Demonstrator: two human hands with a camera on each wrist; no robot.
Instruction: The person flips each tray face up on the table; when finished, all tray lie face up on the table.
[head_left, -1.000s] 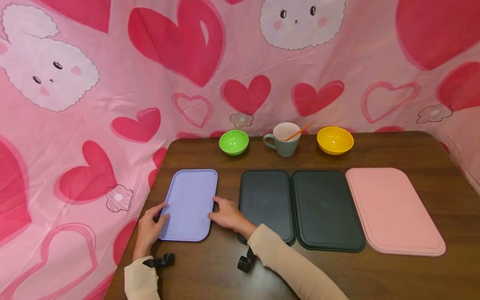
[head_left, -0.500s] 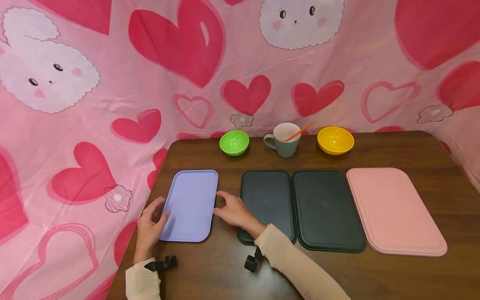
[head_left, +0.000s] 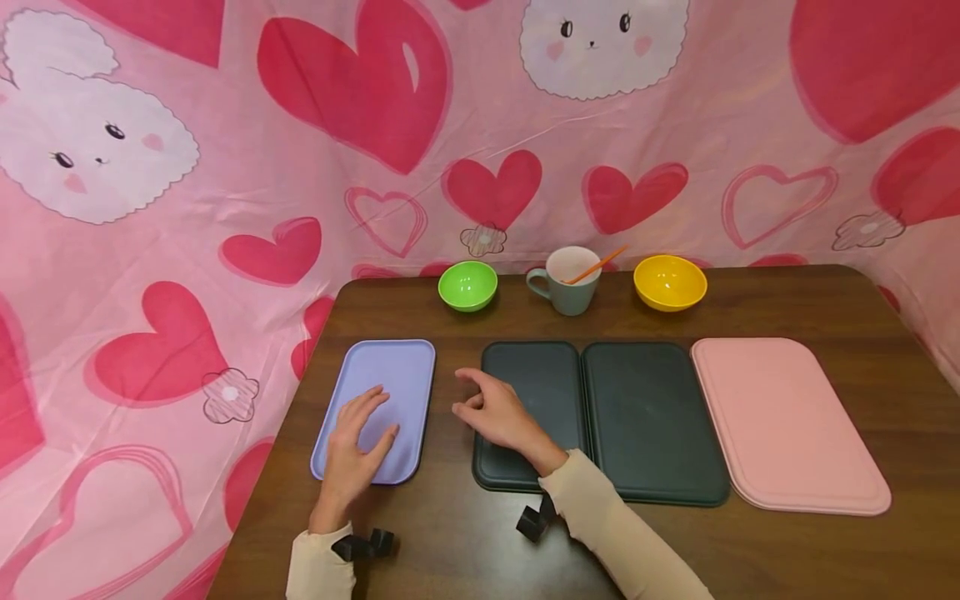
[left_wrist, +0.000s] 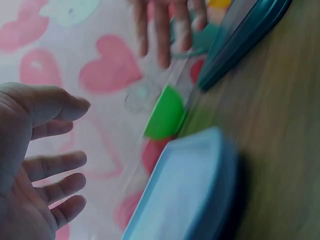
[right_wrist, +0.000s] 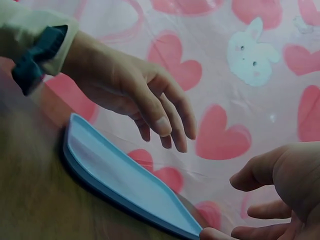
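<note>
Two bare hands, left hand (head_left: 351,458) and right hand (head_left: 501,414), hover above a dark brown wood-grain counter (head_left: 442,546), fingers parted and relaxed. Below the left fingers lies a shallow lavender rectangular tray (head_left: 401,371), rounded at its corners; just right of the right fingers, a blackish-green rectangular tray (head_left: 543,379), then a matching dark tray (head_left: 654,423) and a pale pink rectangular board (head_left: 787,423). Ahead of the fingers stand a glossy green bowl (head_left: 468,287), a grey-green mug (head_left: 574,297) holding a slim orange stick (head_left: 609,262), and a glossy yellow bowl (head_left: 670,286).
</note>
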